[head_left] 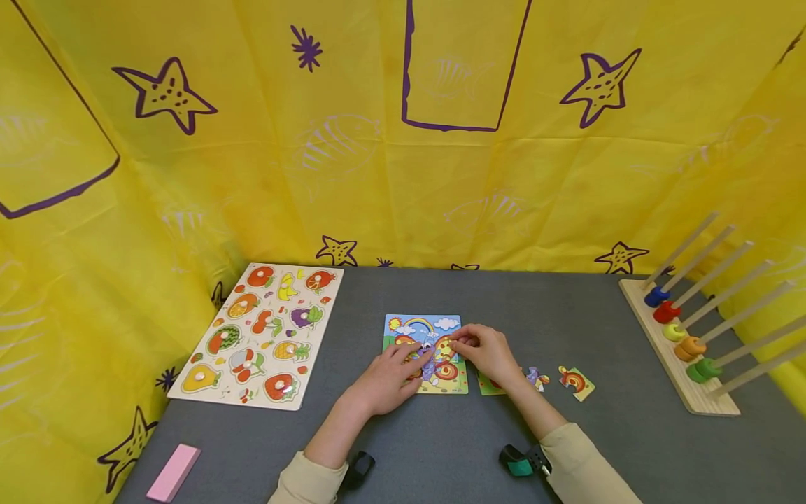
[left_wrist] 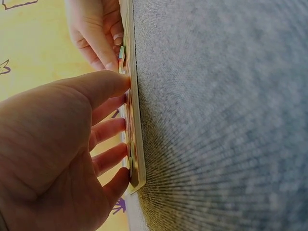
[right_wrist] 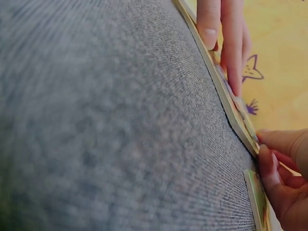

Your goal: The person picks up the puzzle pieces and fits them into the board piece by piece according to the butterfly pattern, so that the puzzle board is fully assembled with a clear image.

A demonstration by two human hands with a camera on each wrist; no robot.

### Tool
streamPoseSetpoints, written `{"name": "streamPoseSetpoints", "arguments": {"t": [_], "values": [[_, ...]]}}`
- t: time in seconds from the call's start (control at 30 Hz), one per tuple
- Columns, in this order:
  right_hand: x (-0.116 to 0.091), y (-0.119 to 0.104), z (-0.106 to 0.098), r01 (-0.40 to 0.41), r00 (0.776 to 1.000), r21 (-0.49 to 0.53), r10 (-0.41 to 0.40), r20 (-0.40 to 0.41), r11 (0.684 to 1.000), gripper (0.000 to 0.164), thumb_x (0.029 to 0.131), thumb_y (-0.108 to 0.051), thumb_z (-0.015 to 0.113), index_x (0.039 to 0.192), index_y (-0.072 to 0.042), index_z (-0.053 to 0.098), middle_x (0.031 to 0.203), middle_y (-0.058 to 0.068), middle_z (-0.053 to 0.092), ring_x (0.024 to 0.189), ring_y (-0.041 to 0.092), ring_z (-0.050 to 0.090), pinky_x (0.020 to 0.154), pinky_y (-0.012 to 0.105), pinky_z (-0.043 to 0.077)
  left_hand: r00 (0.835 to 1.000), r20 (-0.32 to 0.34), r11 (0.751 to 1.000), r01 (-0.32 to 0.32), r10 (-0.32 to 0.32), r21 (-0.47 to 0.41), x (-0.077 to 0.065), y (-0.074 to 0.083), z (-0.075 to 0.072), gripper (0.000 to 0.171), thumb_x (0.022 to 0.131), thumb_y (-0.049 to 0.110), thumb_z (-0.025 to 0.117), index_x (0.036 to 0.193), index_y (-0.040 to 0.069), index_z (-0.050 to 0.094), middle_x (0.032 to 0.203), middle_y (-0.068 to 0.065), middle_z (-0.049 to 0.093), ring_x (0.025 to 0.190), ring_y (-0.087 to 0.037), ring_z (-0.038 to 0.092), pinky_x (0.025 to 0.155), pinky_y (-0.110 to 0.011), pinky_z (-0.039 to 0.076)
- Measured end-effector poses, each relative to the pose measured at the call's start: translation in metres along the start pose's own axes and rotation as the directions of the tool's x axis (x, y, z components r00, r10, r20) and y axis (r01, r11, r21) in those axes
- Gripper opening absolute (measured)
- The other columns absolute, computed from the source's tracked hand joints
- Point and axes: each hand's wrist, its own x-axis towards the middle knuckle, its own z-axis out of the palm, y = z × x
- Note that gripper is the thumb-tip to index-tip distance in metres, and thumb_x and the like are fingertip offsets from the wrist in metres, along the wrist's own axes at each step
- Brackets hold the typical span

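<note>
A butterfly jigsaw puzzle (head_left: 448, 387) with a rainbow and clouds lies flat on the grey table, in the middle of the head view. My left hand (head_left: 385, 379) rests its spread fingertips on the puzzle's left and middle part, covering some of the butterfly. At the puzzle's right side, my right hand (head_left: 486, 352) pinches a jigsaw piece (head_left: 444, 348) between thumb and fingers, close over the picture. In the left wrist view this piece (left_wrist: 121, 52) shows as a thin edge at the right fingertips. The left thumb lies along the board's near edge.
Loose jigsaw pieces lie right of the puzzle: an orange-and-green one (head_left: 576, 382), a purple one (head_left: 534, 379) and a green one (head_left: 488, 385) partly under my right forearm. A fruit peg board (head_left: 302, 371) lies left, near a pink block (head_left: 173, 472). A wooden peg stand (head_left: 695, 392) with coloured rings stands right.
</note>
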Motion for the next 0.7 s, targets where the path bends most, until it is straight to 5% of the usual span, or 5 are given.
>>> {"name": "streamPoseSetpoints", "arguments": {"t": [0.37,0.7], "values": [[0.0006,-0.0016,0.0028,0.009,1.000,-0.008,-0.009,0.004,1.000,0.007,0.084,-0.014,0.077,0.090,-0.012,0.074,0.077,-0.004,0.059,0.069,0.010,0.054,0.064,0.024,0.045,1.000,-0.023,1.000,-0.019,0.019,0.004,-0.0015,-0.0003,-0.0006,0.049,0.099,0.024,0.055,0.146,0.014,0.048,0.144,-0.012,0.044,0.130,-0.032,0.040,0.095,-0.053,0.042],[-0.0012,-0.0006,0.0000,0.111,0.993,-0.048,-0.108,0.053,0.993,0.012,0.081,-0.014,0.080,0.090,-0.010,0.074,0.079,-0.001,0.055,0.070,0.010,0.049,0.062,0.024,0.042,1.000,-0.011,0.999,0.002,-0.001,0.037,-0.0002,-0.0008,-0.0002,0.049,0.100,0.026,0.055,0.147,0.017,0.047,0.144,-0.009,0.044,0.131,-0.028,0.039,0.094,-0.050,0.042]]}}
